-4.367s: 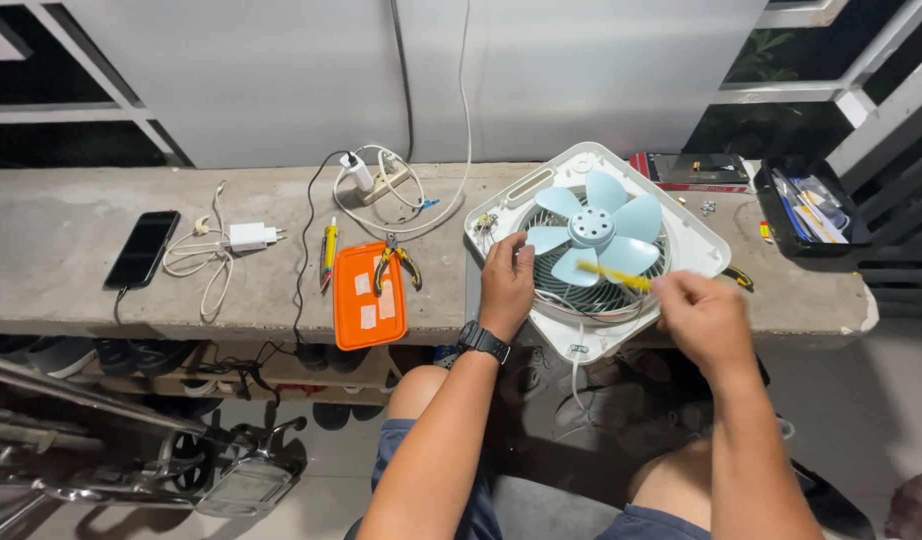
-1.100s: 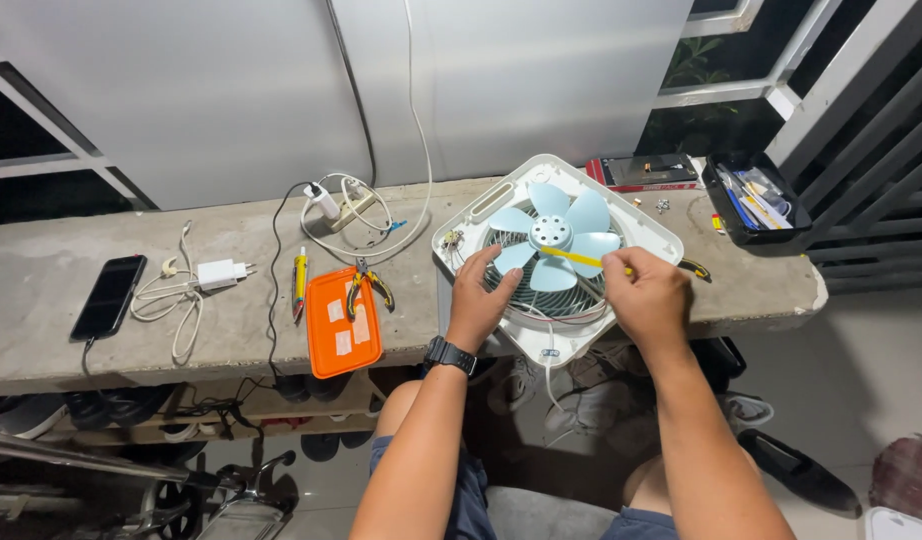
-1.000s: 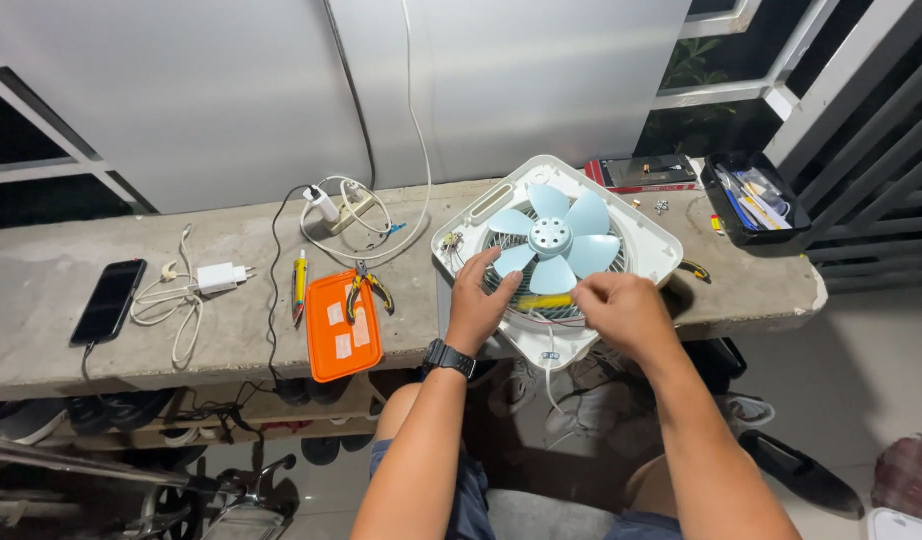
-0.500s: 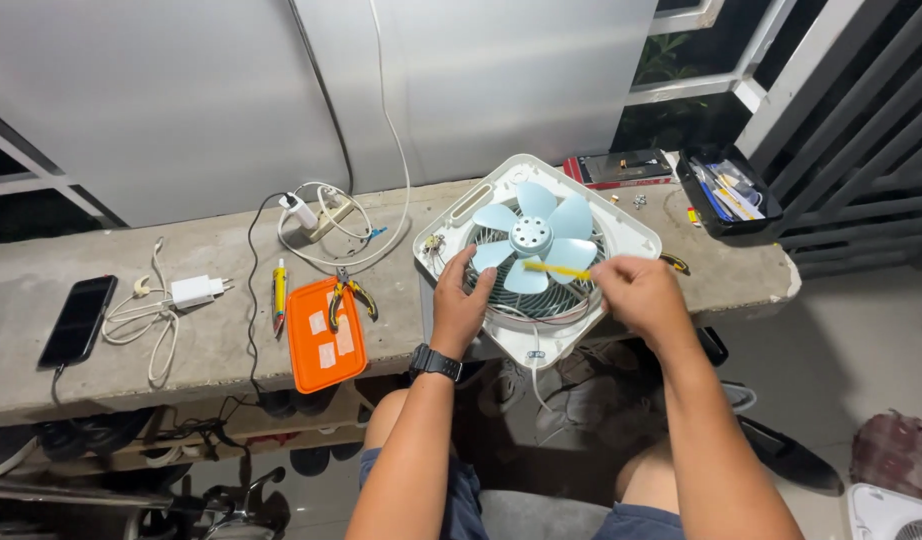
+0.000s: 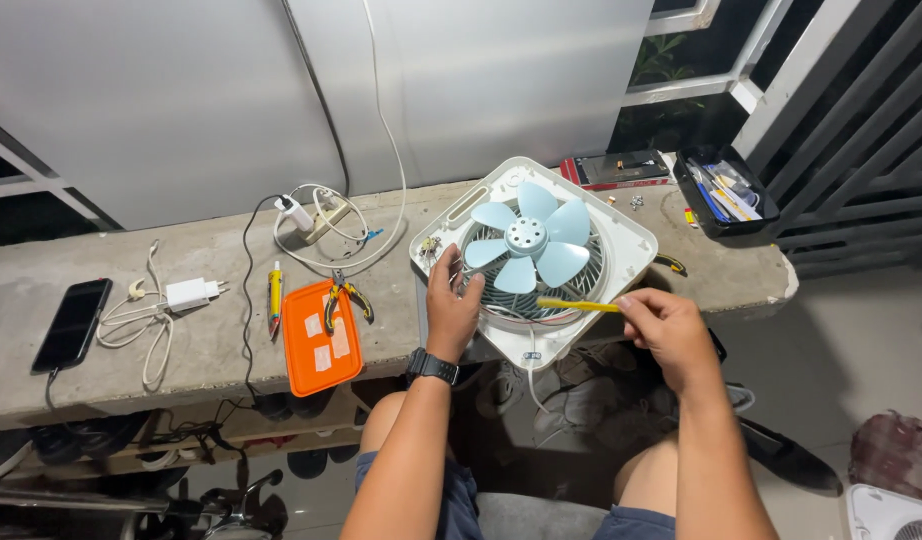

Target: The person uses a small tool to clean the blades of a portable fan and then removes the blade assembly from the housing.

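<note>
A white square fan housing (image 5: 621, 222) with a pale blue fan blade (image 5: 529, 246) lies flat on the concrete ledge (image 5: 181, 350), hanging over its front edge. My left hand (image 5: 451, 305), with a black watch on the wrist, grips the housing's left front rim by the grille. My right hand (image 5: 661, 325) holds a thin yellow tool (image 5: 578, 304) that points left across the grille's lower right edge. A white cord (image 5: 533, 360) hangs from the housing's front.
On the ledge lie an orange case (image 5: 319, 340) with pliers (image 5: 343, 296) on it, a yellow screwdriver (image 5: 274, 298), a white charger with cable (image 5: 186, 294), a black phone (image 5: 71, 324), a power strip (image 5: 316, 212), a black tray of tools (image 5: 726, 190) and a flat red-edged device (image 5: 613, 168).
The view has shifted a little. My right hand has pulled back to the right with the yellow tool, off the grille's middle to its lower right edge. My left hand stays on the housing.
</note>
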